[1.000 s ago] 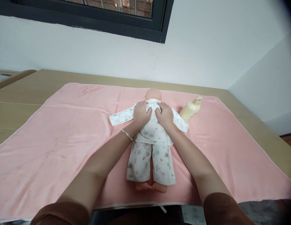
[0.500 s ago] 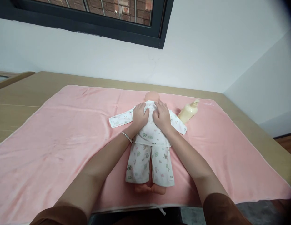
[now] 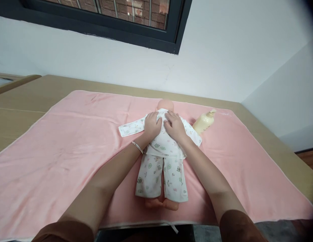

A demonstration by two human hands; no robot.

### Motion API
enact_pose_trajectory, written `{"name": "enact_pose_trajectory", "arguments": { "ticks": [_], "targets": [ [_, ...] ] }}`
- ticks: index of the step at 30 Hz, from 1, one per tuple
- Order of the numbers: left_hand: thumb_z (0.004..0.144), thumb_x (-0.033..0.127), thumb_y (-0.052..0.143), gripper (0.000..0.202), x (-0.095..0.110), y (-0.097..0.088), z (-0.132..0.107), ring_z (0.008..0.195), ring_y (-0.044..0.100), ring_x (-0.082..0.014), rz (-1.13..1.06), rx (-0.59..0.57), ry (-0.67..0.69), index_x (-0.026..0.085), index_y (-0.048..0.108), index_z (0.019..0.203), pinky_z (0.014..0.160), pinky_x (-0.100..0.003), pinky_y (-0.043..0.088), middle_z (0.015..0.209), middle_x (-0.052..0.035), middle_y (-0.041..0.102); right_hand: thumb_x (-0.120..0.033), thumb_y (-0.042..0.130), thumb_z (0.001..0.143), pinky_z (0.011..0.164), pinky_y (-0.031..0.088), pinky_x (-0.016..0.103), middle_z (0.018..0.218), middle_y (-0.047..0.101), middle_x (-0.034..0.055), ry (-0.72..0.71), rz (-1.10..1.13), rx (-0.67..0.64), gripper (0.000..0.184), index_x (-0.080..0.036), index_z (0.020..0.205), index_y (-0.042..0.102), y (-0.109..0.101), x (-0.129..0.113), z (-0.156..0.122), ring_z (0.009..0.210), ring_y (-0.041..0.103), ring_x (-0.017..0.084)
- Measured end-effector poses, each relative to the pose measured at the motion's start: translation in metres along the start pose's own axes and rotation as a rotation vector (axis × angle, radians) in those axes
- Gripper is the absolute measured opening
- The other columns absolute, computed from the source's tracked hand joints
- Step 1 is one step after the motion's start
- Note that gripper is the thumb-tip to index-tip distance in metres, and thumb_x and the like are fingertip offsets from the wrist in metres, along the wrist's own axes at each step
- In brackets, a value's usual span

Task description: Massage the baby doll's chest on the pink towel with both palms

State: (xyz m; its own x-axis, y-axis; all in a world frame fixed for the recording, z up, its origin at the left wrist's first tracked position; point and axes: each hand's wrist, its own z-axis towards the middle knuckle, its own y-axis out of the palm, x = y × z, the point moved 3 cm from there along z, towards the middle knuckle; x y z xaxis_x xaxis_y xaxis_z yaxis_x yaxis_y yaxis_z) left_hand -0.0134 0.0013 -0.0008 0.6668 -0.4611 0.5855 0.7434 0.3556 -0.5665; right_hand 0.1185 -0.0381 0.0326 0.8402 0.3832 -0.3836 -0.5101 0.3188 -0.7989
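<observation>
A baby doll in a white patterned top and trousers lies face down, its bare head away from me and its feet toward me. My left hand rests flat on the left side of its upper back, fingers stretched out. On the right side of the back lies my right hand, also open, its fingers pointing toward the doll's neck. The two thumbs are close together but apart. Both sleeves spread out to the sides. Beneath the doll is a pink blanket.
A pale yellow pump bottle lies on its side by the doll's right sleeve. The blanket covers much of a wooden table, which stands against a white wall. A dark-framed window is above.
My right hand has slid slightly down the doll's back, toward me. My left hand stays at about the same place. The camera view has shifted a little.
</observation>
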Motion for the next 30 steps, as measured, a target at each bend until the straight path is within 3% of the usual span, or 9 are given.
{"name": "enact_pose_trajectory", "arguments": {
  "ticks": [3,8,14,21,30],
  "targets": [
    [0.089,0.026,0.044,0.034,0.0,0.0,0.0,0.113,0.058,-0.027,-0.004,0.005,0.006,0.013,0.061,0.115,0.104,-0.042,0.043,0.117,-0.0134,0.067,-0.025,0.043,0.092,0.122,0.019,0.048,0.151,0.042,0.0144,0.009,0.005,0.084,0.047,-0.011,0.136,0.053,-0.004,-0.001,-0.001,0.143,0.035,0.025],
    [0.088,0.025,0.044,0.033,0.001,-0.002,0.0,0.111,0.059,-0.0267,-0.014,0.005,-0.001,0.013,0.062,0.114,0.103,-0.042,0.043,0.116,-0.0133,0.067,-0.026,0.045,0.091,0.119,0.023,0.053,0.148,0.047,0.0143,0.016,-0.032,-0.056,0.045,-0.014,0.133,0.057,0.005,-0.002,0.0,0.142,0.036,0.029],
    [0.088,0.025,0.045,0.034,0.0,-0.002,0.001,0.112,0.058,-0.0268,-0.027,-0.001,-0.019,0.013,0.062,0.114,0.104,-0.043,0.043,0.117,-0.0131,0.067,-0.026,0.042,0.093,0.122,0.016,0.048,0.153,0.04,0.0145,0.056,-0.041,0.08,0.048,-0.012,0.138,0.05,-0.005,-0.006,-0.002,0.144,0.033,0.024],
    [0.088,0.025,0.045,0.035,0.0,-0.002,0.002,0.112,0.059,-0.0275,-0.016,-0.02,-0.016,0.011,0.062,0.114,0.105,-0.043,0.043,0.117,-0.0149,0.067,-0.028,0.038,0.095,0.119,0.016,0.056,0.153,0.04,0.0099,0.088,-0.119,-0.113,0.045,-0.018,0.138,0.051,0.007,-0.007,-0.003,0.145,0.029,0.027],
    [0.089,0.027,0.043,0.035,-0.002,-0.003,0.002,0.116,0.057,-0.0272,-0.045,-0.029,-0.015,0.014,0.063,0.115,0.107,-0.045,0.042,0.12,-0.0125,0.067,-0.048,0.028,0.1,0.118,0.016,0.058,0.163,0.017,0.0097,0.126,-0.22,-0.384,0.057,-0.024,0.152,0.028,-0.015,-0.008,-0.006,0.149,0.017,0.033]
  ]
}}
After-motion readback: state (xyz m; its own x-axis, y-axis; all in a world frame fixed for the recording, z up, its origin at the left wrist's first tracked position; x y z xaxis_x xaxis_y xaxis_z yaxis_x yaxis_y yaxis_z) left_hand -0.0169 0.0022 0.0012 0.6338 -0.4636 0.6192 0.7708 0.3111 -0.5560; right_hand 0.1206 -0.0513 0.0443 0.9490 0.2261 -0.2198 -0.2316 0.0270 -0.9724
